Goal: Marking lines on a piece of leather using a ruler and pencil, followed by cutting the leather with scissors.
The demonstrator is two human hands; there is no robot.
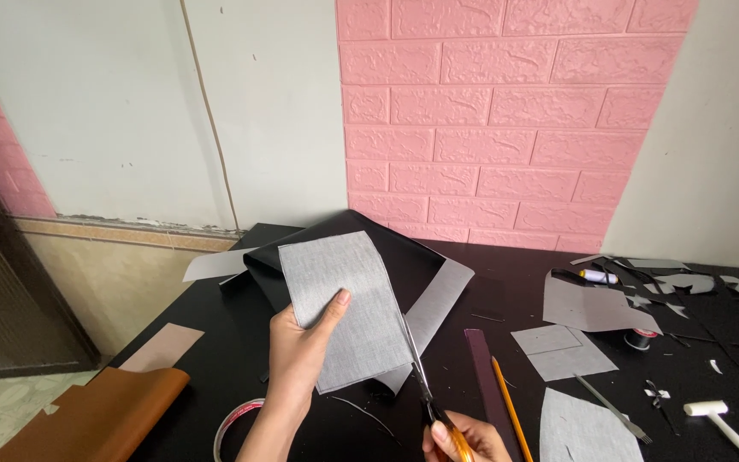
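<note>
At the near edge, the right hand (464, 438) is seen closed around the orange handles of a pair of scissors (425, 385), whose blades run up along the right edge of a grey fabric sheet (348, 308). Just left, a roll of tape (234, 425) lies on the black desk (215, 359), with a brown leather piece (96, 419) hanging over the corner. The grey sheet is held up above the desk by the left hand (301, 346), its fingers pinching the sheet with the thumb (334, 310) pressed flat on the front. A pencil (511, 409) and a dark ruler (487, 385) lie right of the scissors. Behind the sheet a black leather piece (387, 239) is raised. Farther right, grey offcuts (592, 308) and a white mallet (720, 419) are scattered. A pink brick-pattern wall (506, 111) stands behind.
</note>
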